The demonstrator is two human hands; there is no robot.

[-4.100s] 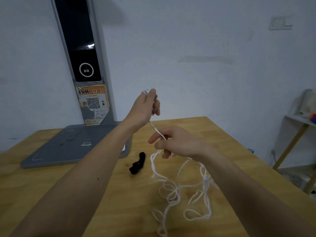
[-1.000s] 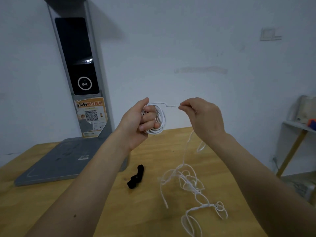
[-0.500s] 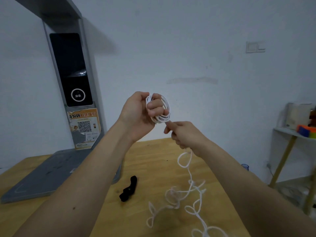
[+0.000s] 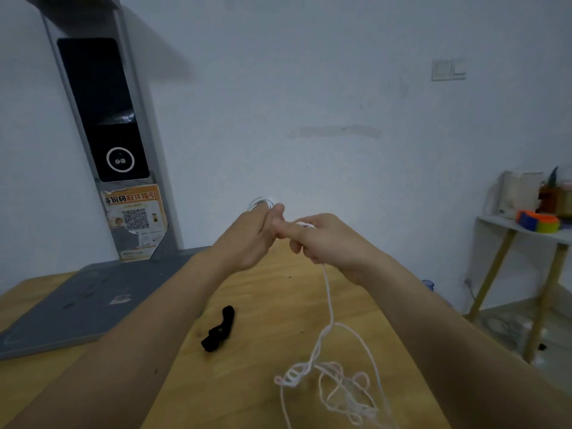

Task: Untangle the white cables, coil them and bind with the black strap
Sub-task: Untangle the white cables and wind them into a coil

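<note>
At the left of the frame a tall grey metal stand (image 4: 102, 125) with a dark glass panel rises from its flat grey base on the pale wooden desk (image 4: 272, 292). Right of the base, low in the middle, the short black fabric strap (image 4: 219, 330) lies crumpled and untouched. Above it, at centre frame, my left hand (image 4: 247, 239) curls its grip round the small coil of thin white cable (image 4: 261, 204), whose loops peek out over my knuckles. Just beside it, touching, my right hand (image 4: 325, 239) pinches the running strand near the coil. From there the cable drops to a loose tangled heap (image 4: 337, 385) on the desk, lower right of centre. It looks light, limp and a bit slippery, likely to spring open, so I judge it best held across all the loops, feeding slack slowly so knots do not tighten. At far right stands a pale shelf (image 4: 523, 230) with coloured things.
</note>
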